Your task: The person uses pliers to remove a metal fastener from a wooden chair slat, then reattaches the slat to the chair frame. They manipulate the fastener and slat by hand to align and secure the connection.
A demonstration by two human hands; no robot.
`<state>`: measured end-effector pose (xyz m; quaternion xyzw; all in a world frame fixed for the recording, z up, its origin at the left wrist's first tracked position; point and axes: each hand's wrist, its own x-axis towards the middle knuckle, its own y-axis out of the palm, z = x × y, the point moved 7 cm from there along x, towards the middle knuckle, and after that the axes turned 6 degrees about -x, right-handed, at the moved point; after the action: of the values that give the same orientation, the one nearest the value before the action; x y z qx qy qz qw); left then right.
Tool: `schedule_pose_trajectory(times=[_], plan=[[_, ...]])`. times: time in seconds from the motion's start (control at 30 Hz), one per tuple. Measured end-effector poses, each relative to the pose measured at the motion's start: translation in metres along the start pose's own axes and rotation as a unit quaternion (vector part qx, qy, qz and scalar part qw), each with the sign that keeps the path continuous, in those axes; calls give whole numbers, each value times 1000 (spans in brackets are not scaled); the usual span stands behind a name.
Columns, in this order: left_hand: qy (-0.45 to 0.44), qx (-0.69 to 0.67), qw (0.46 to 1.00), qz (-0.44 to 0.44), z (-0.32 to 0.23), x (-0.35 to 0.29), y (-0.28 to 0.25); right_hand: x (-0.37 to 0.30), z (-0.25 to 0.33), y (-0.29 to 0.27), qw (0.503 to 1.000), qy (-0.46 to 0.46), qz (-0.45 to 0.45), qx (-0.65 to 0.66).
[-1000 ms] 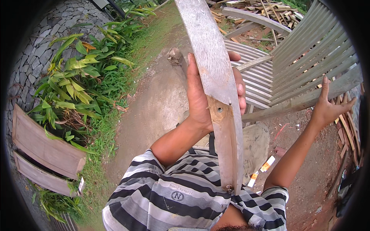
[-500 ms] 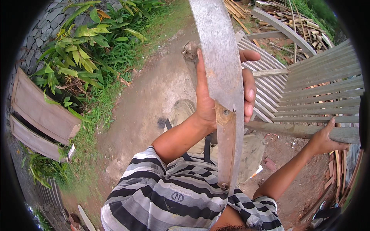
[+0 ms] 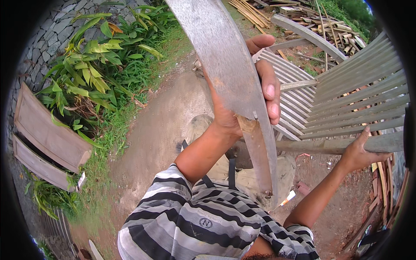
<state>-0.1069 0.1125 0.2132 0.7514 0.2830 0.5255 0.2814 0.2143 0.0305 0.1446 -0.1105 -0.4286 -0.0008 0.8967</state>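
Held up close in front of me is a curved, weathered grey wooden armrest-like piece (image 3: pixel 225 65). My left hand (image 3: pixel 268 89) is closed round it from behind, its fingertips showing at the right edge. A notch of paler bare wood (image 3: pixel 250 125) is cut into the lower part, and a rusty screw (image 3: pixel 268 194) sticks out near the bottom end. On the right, my right hand (image 3: pixel 359 151) grips the thick rail (image 3: pixel 320 147) of a grey slatted wooden chair or bench (image 3: pixel 355 91), thumb over the top. The undersides of those fingers are partly hidden.
Two curved brown wooden panels (image 3: pixel 52 130) lean at the left, near leafy plants (image 3: pixel 86 69) and a stone wall (image 3: pixel 52 39). Piled wood scraps (image 3: pixel 342 34) lie at the far right. A reddish brick piece (image 3: pixel 303 187) lies on the dirt ground (image 3: pixel 151 112).
The curved wooden piece has tilted in my left hand: its upper end swung left, its lower end right. My right hand remains on the rail, and the slatted frame appears slightly shifted left.
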Motion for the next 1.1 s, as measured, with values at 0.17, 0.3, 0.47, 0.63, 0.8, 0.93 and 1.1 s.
schedule_pose_trajectory(times=[0.17, 0.3, 0.47, 0.63, 0.8, 0.93, 1.1], plan=[[40, 0, 998, 49, -10, 4, 0, -3, 1, 3, 996, 24, 11, 84], [48, -17, 997, 50, -10, 6, -2, -2, -7, 4, 998, 18, 12, 62], [55, -28, 998, 31, -6, 5, -12, -3, -13, 6, 992, 17, 23, 126], [19, 35, 999, -18, 6, 6, -24, -1, -5, 6, 999, -7, 16, 31], [-42, 124, 986, -106, 28, 5, -31, 0, -7, 5, 996, 23, 26, 80], [-54, 200, 968, -140, 25, -6, -37, 0, -6, 5, 999, 2, 22, 28], [-75, 210, 963, -154, -4, -3, -21, 1, -11, 2, 998, 1, 19, 55]])
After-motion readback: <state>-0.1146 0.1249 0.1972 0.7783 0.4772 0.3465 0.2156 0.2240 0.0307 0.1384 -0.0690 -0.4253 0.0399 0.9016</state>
